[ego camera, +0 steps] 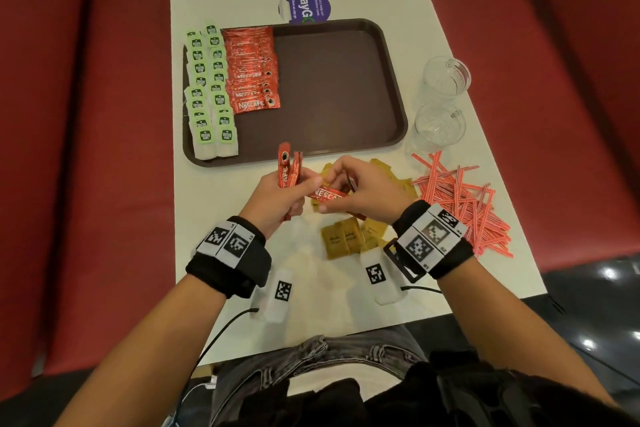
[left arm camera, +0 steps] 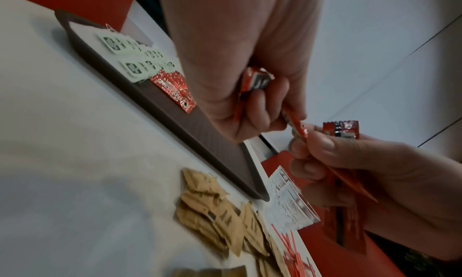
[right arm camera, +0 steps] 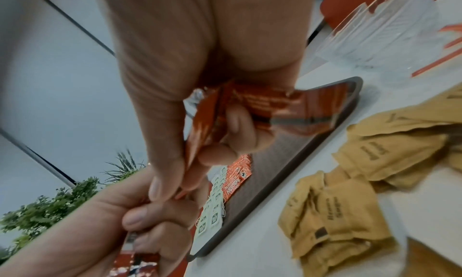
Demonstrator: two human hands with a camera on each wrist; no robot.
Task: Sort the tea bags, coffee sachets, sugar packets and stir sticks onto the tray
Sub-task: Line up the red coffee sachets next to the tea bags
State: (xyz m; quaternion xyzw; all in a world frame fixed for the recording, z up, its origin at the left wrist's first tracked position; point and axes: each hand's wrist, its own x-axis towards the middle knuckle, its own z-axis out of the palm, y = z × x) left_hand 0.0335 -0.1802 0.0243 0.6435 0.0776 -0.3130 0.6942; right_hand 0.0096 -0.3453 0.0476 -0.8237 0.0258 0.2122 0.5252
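Red foil is filling both my fists: I am gripping a few coffee sachets upright in my left hand, fingers curled round them, while my right hand is pinching one more sachet between thumb and fingertips, its end reaching across to touch my left thumb. Both hands are hovering together just above the white table, near its front middle. Directly beneath and around my right hand, the brown sugar packets are lying in a loose scatter on the table, and just to their right the red-and-white stir sticks are sprawling in a tangled heap toward the table's edge. Just past my knuckles the brown tray is sitting square on the table; along its left side the green-labelled tea bags are lining up in two overlapping columns, and beside them a column of sorted coffee sachets is running front to back. Two clear glass mugs are standing off the tray's right edge, and a round purple sticker is showing beyond its far rim. Red upholstered seats are flanking the table on both sides.
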